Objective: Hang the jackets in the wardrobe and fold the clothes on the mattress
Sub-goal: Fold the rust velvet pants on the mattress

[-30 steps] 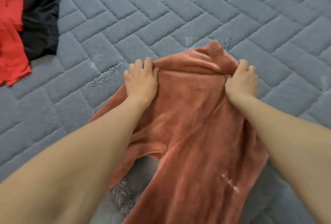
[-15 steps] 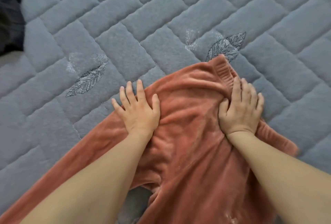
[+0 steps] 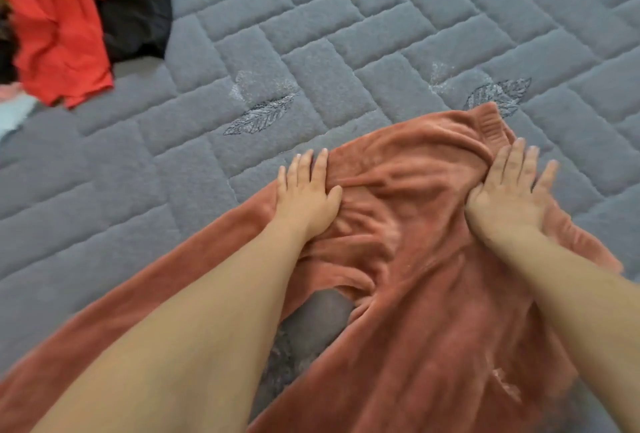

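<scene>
Head view: a rust-coloured sweater (image 3: 415, 259) is spread on a grey quilted mattress (image 3: 346, 34), and both hands are laid on its upper part. The left hand (image 3: 306, 195) is pressed flat on the fabric near the shoulder, its fingers (image 3: 320, 164) straight and held close together, with the fingertips reaching just past the edge of the cloth onto the mattress. The right hand (image 3: 509, 197) is also laid flat, its fingers straight and slightly spread (some motion blur is seen here), and nothing is gripped by either hand. Just beyond the right fingertips the ribbed collar (image 3: 490, 122) is found, pushed up into a ridge. Between the two thumbs the fabric is bunched into soft wrinkles. One sleeve (image 3: 138, 294) is stretched out from beneath the left palm, running back alongside the left forearm toward the lower left edge. Below the wrists, a gap in the sweater is seen through which the mattress shows. Two stitched leaf motifs are seen on the mattress: one (image 3: 261, 115) beyond the left fingertips and a little to the left, the other (image 3: 498, 95) just beyond the collar. Well apart from the fingers, at the far left, a red garment (image 3: 59, 27) is heaped beside a black garment (image 3: 138, 6), the two touching.
</scene>
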